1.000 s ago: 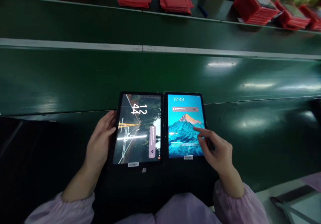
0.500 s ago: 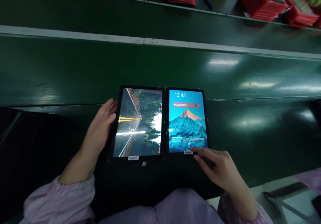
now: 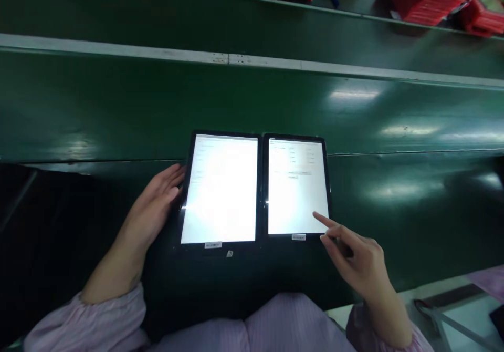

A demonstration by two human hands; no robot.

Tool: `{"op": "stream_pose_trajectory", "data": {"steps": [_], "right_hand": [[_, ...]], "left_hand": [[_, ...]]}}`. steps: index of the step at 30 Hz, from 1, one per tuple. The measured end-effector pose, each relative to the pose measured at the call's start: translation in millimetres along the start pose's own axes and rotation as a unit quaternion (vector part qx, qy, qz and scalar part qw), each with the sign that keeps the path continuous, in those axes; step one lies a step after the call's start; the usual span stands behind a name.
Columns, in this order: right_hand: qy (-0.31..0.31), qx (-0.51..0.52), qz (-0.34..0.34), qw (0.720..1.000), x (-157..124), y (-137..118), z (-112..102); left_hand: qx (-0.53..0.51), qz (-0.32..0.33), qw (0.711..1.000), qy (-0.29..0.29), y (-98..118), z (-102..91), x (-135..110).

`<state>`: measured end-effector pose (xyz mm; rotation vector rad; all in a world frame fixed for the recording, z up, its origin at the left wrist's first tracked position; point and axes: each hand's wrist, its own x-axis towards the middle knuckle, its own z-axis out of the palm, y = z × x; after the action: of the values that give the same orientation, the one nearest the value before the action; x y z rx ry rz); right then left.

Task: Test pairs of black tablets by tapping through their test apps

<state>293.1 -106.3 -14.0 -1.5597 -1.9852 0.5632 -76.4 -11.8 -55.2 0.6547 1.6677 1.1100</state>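
Near the near edge of the desk, the right tablet is set just beside the left tablet, both with long axes pointed toward the far edge. The right tablet is reached from its lower right corner by the nearer right hand, its index finger extended over the screen, contact unclear, nothing seen pinched. The left tablet's left edge is flanked by the left hand, fingers loosely straightened.
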Motion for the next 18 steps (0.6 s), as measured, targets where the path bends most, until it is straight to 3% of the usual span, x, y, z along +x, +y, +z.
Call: {"op": "stream_pose_trajectory", "data": {"steps": [6,13,18], "right_hand": [[-0.015,0.028,-0.01,0.999,2.3,-6.0,1.9],[-0.098,0.054,-0.04,0.993,0.4,-11.2,4.0],[-0.032,-0.003,0.026,0.999,-1.3,-5.9,7.4]], "left_hand": [[0.05,0.024,0.998,-0.024,-4.1,-5.9,3.8],[0.163,0.087,0.973,-0.136,-24.4,-32.8,-6.7],[0.315,0.085,0.931,-0.162,-36.3,-50.0,-43.3]]}}
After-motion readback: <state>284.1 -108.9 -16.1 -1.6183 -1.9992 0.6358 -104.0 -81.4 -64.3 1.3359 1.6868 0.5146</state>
